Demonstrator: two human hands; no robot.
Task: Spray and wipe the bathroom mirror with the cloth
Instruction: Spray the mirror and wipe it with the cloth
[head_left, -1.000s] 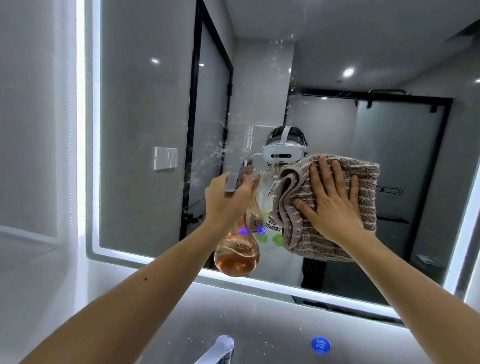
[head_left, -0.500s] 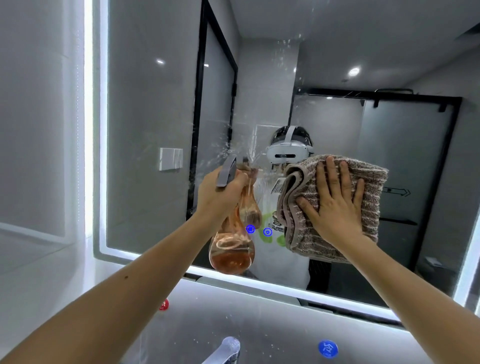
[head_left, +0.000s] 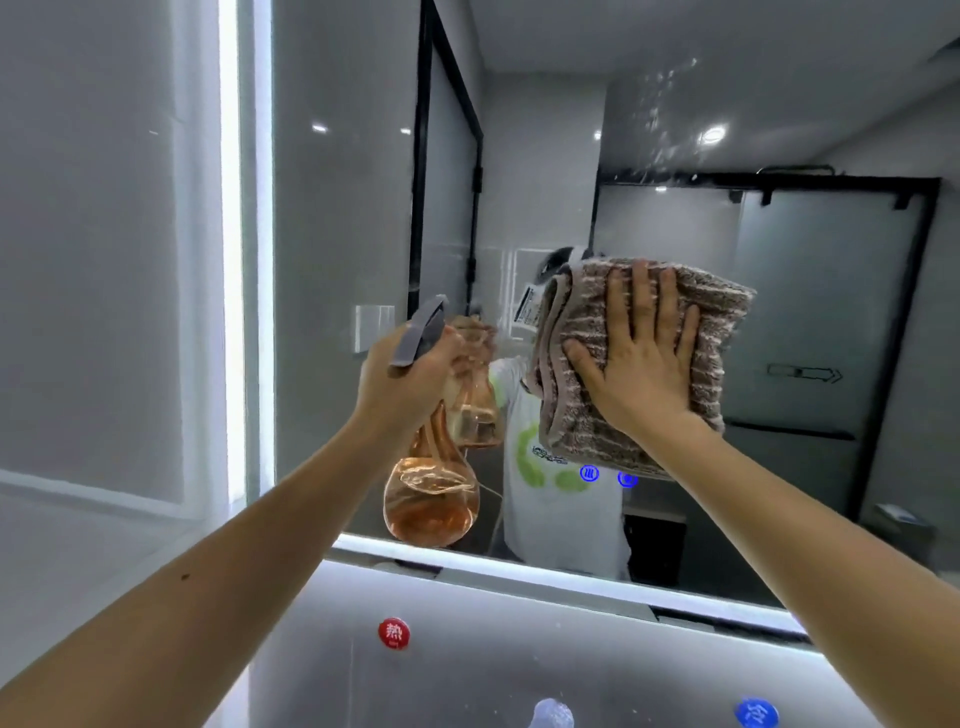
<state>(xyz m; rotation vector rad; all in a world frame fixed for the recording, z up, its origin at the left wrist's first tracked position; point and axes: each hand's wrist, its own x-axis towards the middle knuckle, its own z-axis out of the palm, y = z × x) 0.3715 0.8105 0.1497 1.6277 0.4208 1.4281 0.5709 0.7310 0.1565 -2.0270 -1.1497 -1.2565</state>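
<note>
The bathroom mirror (head_left: 343, 218) fills the wall ahead, lit along its left and bottom edges, with spray droplets near its upper right. My right hand (head_left: 639, 358) lies flat, fingers spread, pressing a folded brown striped cloth (head_left: 722, 322) against the glass at centre right. My left hand (head_left: 410, 374) grips the neck of a clear orange spray bottle (head_left: 431, 499) with a grey trigger, held close to the mirror just left of the cloth. The bottle's reflection shows behind it.
Below the mirror runs a grey ledge (head_left: 519, 639) with a red hot-water marker (head_left: 394, 633) and a blue cold-water marker (head_left: 756, 713). The faucet top (head_left: 553, 714) pokes up at the bottom edge. A grey tiled wall (head_left: 93, 260) stands to the left.
The view has shifted left and down, so the hands and the cloth sit further right in frame. The cloth stays pressed on the glass and the bottle stays in my left hand.
</note>
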